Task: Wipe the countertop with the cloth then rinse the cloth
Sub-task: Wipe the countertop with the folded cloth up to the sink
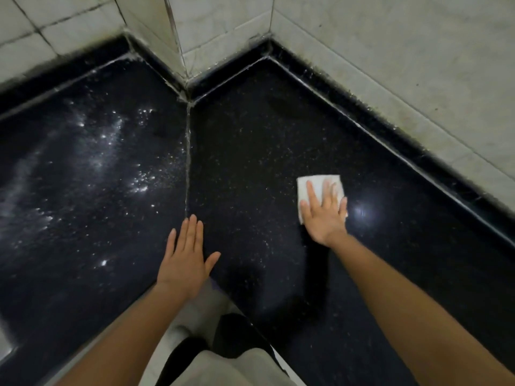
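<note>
The cloth [317, 181] lies pinned under the flat, spread-fingered right hand [324, 215], well right of the seam [187, 162] in the surface [250, 129], while the empty left hand [185, 260] rests flat beside that seam.

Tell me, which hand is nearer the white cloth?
Right. The right hand presses flat on the cloth; the left hand is apart from it, off to its left.

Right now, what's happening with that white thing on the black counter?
A person is wiping the black countertop. Their right hand presses flat on a folded white cloth on the right-hand part. Their left hand is spread open near the seam in the middle. The left part glints with pale specks.
</note>
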The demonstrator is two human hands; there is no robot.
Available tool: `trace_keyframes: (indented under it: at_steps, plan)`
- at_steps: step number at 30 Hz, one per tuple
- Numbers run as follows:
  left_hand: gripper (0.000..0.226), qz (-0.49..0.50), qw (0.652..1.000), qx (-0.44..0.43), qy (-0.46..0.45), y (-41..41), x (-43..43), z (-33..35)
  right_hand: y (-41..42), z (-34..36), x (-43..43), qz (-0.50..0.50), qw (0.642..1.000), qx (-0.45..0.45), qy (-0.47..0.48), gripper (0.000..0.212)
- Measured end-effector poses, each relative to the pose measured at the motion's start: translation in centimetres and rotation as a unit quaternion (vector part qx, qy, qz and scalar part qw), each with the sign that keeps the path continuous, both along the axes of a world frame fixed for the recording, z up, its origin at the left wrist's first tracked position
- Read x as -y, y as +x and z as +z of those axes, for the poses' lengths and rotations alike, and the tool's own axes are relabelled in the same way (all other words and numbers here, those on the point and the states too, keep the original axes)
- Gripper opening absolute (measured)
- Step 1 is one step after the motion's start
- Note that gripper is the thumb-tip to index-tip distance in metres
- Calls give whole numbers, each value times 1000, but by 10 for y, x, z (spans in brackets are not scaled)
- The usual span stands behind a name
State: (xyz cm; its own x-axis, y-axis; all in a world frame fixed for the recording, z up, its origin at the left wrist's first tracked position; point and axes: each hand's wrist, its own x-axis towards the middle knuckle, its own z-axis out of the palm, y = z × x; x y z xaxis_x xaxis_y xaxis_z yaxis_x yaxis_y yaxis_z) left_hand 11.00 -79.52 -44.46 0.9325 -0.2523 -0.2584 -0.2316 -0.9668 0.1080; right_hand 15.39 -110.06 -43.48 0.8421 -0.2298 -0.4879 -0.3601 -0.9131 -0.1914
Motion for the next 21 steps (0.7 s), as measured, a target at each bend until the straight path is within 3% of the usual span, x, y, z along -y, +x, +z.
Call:
trace_keyframes:
  at_steps: [4, 7, 12, 18, 21]
  plan:
    - [102, -11, 1000, -7, 12, 0, -1, 0, -82, -8, -43, 168, 984, 59, -31, 61]
    - [102, -11, 1000, -6, 4, 0, -1, -1, -124, -6, -59, 287, 955, 72, -10, 52]
    - [101, -7, 1000, -3, 9, 2, -1, -1, -95, -3, -30, 453, 887, 79, -31, 49]
    - [85, 18, 997, -62, 35, 4, -2, 4, 4, 2, -52, 320, 945, 68, 2, 53]
    - [81, 14, 998, -47, 34, 3, -2, 3, 55, 3, -72, 260, 965, 40, 2, 52]
